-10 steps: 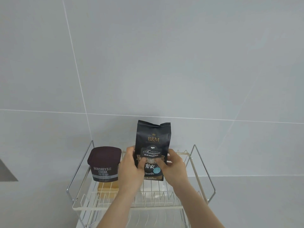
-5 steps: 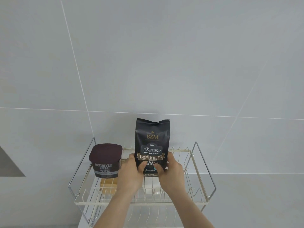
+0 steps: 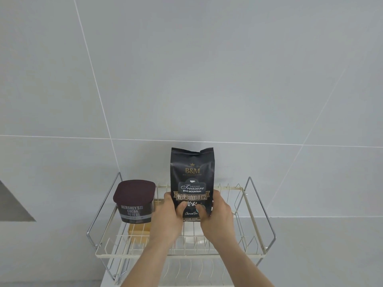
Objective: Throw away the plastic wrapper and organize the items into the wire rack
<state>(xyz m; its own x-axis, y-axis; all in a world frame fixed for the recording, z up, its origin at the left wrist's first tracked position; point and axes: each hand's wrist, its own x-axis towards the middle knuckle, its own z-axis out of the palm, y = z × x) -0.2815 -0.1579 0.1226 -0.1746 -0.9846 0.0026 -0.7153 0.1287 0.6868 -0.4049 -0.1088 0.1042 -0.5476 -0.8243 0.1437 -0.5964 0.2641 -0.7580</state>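
A black B&M coffee bag (image 3: pixel 192 172) stands upright in the middle of the cream wire rack (image 3: pixel 244 253). My left hand (image 3: pixel 169 216) grips its lower left side and my right hand (image 3: pixel 217 216) grips its lower right side, thumbs on the front. A dark brown Hershey's cocoa tub (image 3: pixel 134 200) stands in the rack's left part, apart from the bag. The bag's base is hidden behind my hands. No plastic wrapper is in view.
Chrome handles (image 3: pixel 261 206) rise at both ends of the rack. A tan object (image 3: pixel 139 230) and a white round object (image 3: pixel 192 235) show through the wires on a lower tier. Grey tiled wall stands directly behind. A grey ledge runs to the right.
The bag has gone slightly lower and back into the rack between my hands, and my view has tipped a little. The cocoa tub has not moved.
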